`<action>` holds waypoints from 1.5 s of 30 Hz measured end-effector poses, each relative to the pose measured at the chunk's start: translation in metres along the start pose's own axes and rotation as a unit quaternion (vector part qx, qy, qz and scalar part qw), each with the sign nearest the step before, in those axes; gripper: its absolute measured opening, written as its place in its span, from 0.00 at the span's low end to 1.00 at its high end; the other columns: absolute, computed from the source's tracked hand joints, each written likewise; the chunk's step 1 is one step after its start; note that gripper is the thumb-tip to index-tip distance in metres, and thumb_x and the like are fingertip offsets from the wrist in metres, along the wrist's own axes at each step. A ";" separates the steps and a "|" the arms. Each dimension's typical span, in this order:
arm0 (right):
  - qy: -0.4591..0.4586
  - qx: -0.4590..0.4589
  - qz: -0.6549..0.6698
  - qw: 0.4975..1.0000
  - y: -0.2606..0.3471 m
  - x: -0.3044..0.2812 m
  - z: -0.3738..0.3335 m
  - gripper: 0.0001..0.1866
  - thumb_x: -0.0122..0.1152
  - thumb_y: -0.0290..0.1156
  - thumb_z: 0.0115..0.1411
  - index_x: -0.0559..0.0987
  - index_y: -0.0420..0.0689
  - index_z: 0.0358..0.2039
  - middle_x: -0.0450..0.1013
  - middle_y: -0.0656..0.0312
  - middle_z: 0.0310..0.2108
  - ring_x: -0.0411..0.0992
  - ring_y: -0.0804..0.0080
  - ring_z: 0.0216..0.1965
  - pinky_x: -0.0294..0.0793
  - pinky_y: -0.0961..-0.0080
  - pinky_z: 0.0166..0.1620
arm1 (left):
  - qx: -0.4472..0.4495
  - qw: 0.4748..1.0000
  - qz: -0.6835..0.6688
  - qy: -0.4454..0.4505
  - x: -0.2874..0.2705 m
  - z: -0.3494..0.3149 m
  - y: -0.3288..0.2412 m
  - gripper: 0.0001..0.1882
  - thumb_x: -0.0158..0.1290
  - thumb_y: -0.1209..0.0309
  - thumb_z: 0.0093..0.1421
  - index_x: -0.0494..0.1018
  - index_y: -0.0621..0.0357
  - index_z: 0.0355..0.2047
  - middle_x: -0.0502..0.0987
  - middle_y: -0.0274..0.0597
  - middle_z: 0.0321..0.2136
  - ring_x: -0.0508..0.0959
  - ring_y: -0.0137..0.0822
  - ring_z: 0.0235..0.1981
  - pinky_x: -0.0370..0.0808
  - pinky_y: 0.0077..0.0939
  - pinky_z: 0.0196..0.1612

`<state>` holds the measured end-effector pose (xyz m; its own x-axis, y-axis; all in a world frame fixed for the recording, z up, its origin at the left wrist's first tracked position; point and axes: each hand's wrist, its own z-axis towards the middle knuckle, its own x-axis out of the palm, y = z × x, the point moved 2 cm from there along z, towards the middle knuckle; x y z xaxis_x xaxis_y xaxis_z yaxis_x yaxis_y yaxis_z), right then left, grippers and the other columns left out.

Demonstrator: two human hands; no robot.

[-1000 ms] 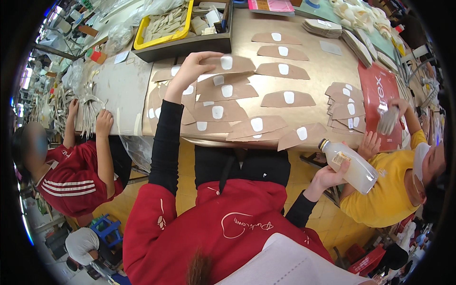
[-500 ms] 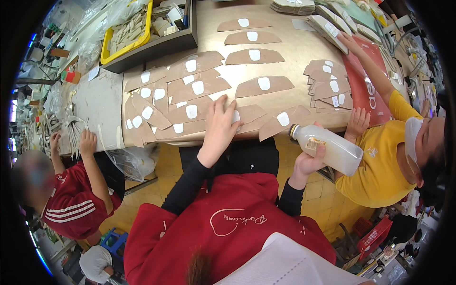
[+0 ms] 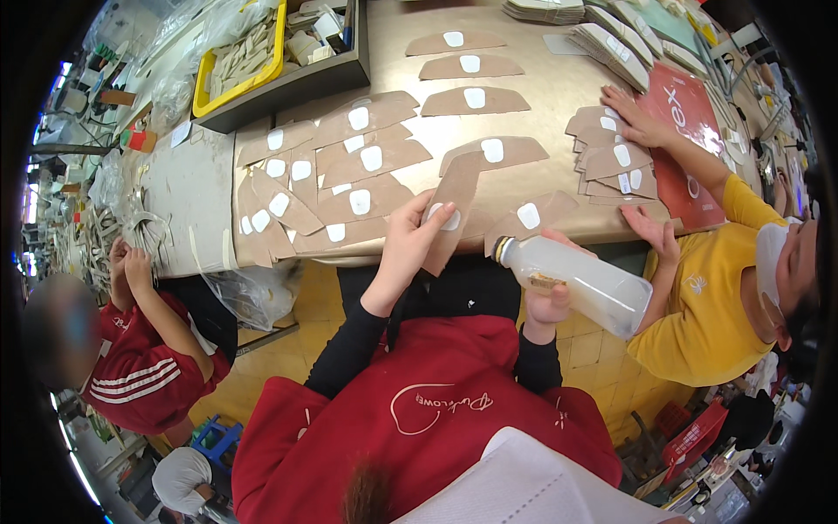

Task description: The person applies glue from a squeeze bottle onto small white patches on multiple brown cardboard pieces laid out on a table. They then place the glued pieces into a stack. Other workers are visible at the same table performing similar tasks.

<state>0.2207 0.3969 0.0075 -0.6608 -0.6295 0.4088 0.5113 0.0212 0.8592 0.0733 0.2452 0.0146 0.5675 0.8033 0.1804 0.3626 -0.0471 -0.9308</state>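
My left hand pinches a brown curved flat piece by its middle, thumb beside its white patch. The piece stands tilted above the near table edge. In my right hand lies a translucent bottle with cloudy whitish contents, a dark and yellow neck and a small label. Its neck points left, toward the brown piece. Similar pieces with white patches lie overlapping at left, and others are spaced apart in a column. One more flat piece lies just beyond the bottle's neck.
A dark tray with a yellow bin stands at the back left. At right, a co-worker's hands are by a fanned stack of brown pieces and a red sheet. Another person sits at left.
My left hand has picked a brown piece up off the table and raised it upright. The bottle has shifted slightly left and down. The co-worker's far hand has moved from the back stack to the fanned pieces.
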 end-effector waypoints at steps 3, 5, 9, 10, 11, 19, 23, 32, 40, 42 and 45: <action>0.053 0.008 -0.021 0.998 0.005 0.009 -0.001 0.39 0.70 0.54 0.51 0.66 0.36 0.50 0.72 0.37 0.49 0.74 0.57 0.47 0.75 0.66 0.51 | -0.142 0.939 -0.298 0.094 0.009 -0.005 0.006 0.22 0.49 0.70 0.68 0.64 0.64 0.60 0.74 0.40 0.53 0.76 0.30 0.49 0.72 0.27 0.54; 0.094 0.011 -0.025 0.995 0.006 0.014 -0.001 0.41 0.73 0.52 0.51 0.66 0.37 0.54 0.72 0.37 0.50 0.74 0.56 0.49 0.75 0.64 0.51 | -0.169 0.911 -0.345 0.150 0.010 -0.009 0.006 0.29 0.51 0.79 0.63 0.58 0.62 0.64 0.66 0.42 0.61 0.70 0.32 0.58 0.69 0.29 0.60; 0.151 0.005 0.023 0.988 0.004 0.017 -0.004 0.37 0.74 0.44 0.53 0.67 0.39 0.56 0.71 0.36 0.52 0.74 0.54 0.51 0.76 0.62 0.50 | -0.132 0.927 -0.292 0.194 0.021 -0.023 0.003 0.39 0.51 0.90 0.52 0.57 0.61 0.65 0.63 0.41 0.65 0.67 0.35 0.63 0.66 0.29 0.63; 0.162 0.015 0.016 0.987 0.003 0.017 -0.005 0.37 0.74 0.43 0.53 0.68 0.40 0.57 0.71 0.37 0.52 0.74 0.54 0.50 0.76 0.62 0.50 | -0.139 0.932 -0.280 0.185 0.024 -0.026 0.002 0.39 0.50 0.91 0.52 0.57 0.61 0.65 0.62 0.41 0.65 0.67 0.35 0.63 0.66 0.30 0.63; 0.191 0.019 -0.001 0.981 0.002 0.018 -0.005 0.36 0.74 0.42 0.53 0.68 0.41 0.57 0.71 0.37 0.52 0.74 0.53 0.50 0.77 0.62 0.50 | -0.146 0.936 -0.267 0.174 0.026 -0.029 0.001 0.39 0.49 0.91 0.51 0.57 0.60 0.65 0.62 0.40 0.65 0.66 0.35 0.63 0.66 0.30 0.63; 0.142 0.065 -0.120 0.980 -0.004 0.019 -0.006 0.38 0.74 0.56 0.48 0.79 0.29 0.40 0.76 0.43 0.46 0.76 0.65 0.42 0.75 0.73 0.45 | -0.224 0.941 -0.182 0.177 0.028 -0.032 -0.009 0.36 0.43 0.91 0.47 0.62 0.61 0.60 0.70 0.40 0.49 0.72 0.31 0.51 0.74 0.24 0.50; 0.155 0.103 -0.121 0.975 -0.006 0.018 -0.005 0.38 0.74 0.56 0.48 0.78 0.30 0.42 0.76 0.43 0.46 0.76 0.65 0.41 0.75 0.73 0.46 | -0.247 0.939 -0.139 0.197 0.022 -0.029 -0.012 0.36 0.44 0.91 0.45 0.62 0.61 0.58 0.70 0.40 0.44 0.75 0.29 0.43 0.78 0.22 0.38; 0.193 0.071 -0.071 0.976 -0.007 0.019 0.001 0.28 0.70 0.45 0.56 0.77 0.33 0.46 0.74 0.44 0.49 0.76 0.57 0.45 0.76 0.70 0.47 | -0.264 0.919 -0.205 0.211 0.021 -0.029 0.003 0.35 0.45 0.92 0.41 0.64 0.61 0.54 0.70 0.37 0.39 0.75 0.25 0.35 0.77 0.19 0.30; 0.206 0.092 -0.104 0.969 -0.012 0.012 0.003 0.28 0.69 0.44 0.56 0.76 0.34 0.47 0.73 0.45 0.51 0.73 0.60 0.50 0.71 0.68 0.53 | -0.250 0.921 -0.230 0.190 0.014 -0.028 -0.002 0.39 0.47 0.93 0.40 0.62 0.63 0.58 0.73 0.37 0.41 0.78 0.26 0.38 0.79 0.18 0.35; 0.294 0.090 -0.094 0.947 -0.014 0.011 0.000 0.32 0.66 0.48 0.57 0.73 0.33 0.51 0.70 0.46 0.54 0.68 0.59 0.55 0.68 0.66 0.57 | -0.249 0.917 -0.241 0.197 0.012 -0.028 -0.004 0.40 0.47 0.93 0.40 0.62 0.63 0.58 0.73 0.37 0.42 0.78 0.26 0.39 0.79 0.18 0.36; 0.297 0.093 -0.125 0.942 -0.018 0.009 -0.005 0.27 0.67 0.43 0.58 0.74 0.35 0.49 0.71 0.47 0.53 0.69 0.60 0.54 0.68 0.67 0.55 | -0.243 0.923 -0.226 0.197 0.011 -0.026 -0.005 0.39 0.47 0.93 0.40 0.62 0.63 0.57 0.73 0.38 0.43 0.78 0.27 0.41 0.79 0.19 0.37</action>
<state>0.2084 0.3869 -0.0057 -0.2958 -0.9552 -0.0105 0.2384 -0.0844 0.9675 0.0968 0.2392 0.0293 0.4665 0.5329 0.7060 0.8625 -0.0972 -0.4966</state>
